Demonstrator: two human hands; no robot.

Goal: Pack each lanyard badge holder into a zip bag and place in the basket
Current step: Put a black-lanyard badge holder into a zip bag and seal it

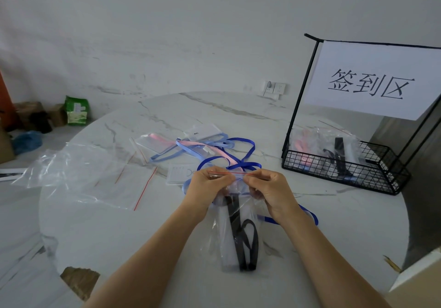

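Here, left hand (207, 188) and right hand (269, 192) both pinching red-striped zip edge of clear plastic zip bag (235, 233), black lanyard badge holder (243, 240) hanging inside below hands, above white marble table (119, 236).

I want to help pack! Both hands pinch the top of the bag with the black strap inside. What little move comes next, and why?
Probably press the red zip line shut along its length. The left hand and right hand both pinch the zip bag at its top, and the black lanyard already sits inside.
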